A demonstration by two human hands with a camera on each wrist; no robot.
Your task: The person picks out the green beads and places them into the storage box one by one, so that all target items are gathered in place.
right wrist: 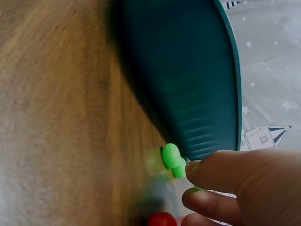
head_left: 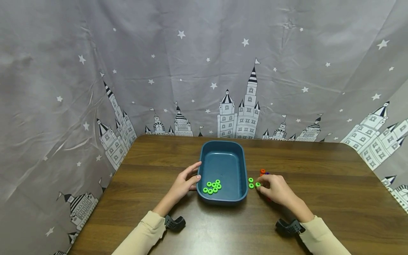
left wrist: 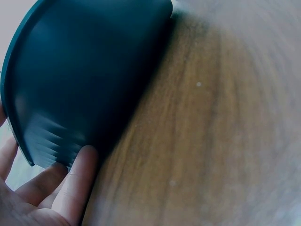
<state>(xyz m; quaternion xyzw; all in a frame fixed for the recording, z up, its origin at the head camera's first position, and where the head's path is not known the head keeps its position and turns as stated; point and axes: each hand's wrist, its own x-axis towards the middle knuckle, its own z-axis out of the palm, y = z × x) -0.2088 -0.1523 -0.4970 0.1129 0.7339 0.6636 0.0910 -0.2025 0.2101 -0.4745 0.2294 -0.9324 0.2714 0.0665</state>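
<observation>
A dark blue-green plastic bin (head_left: 222,201) stands on the wooden table, with several small green rings (head_left: 214,185) on its floor at the near left. My left hand (head_left: 183,182) rests against the bin's left side, its thumb and a finger at the rim and other fingers straight along the outer wall (left wrist: 89,70). To the right of the bin, my right hand (head_left: 276,189) pinches a green ring (head_left: 258,184) between thumb and finger. Two more green rings (head_left: 250,180) lie between that hand and the bin, also visible as green pieces (right wrist: 170,156) in the right wrist view.
Orange-red rings (head_left: 262,171) and a purple piece (head_left: 267,173) lie just beyond my right hand, partly covered by it. A red piece (right wrist: 162,219) shows below the fingers in the right wrist view. A grey castle-print curtain (head_left: 191,71) hangs behind the table (head_left: 159,159).
</observation>
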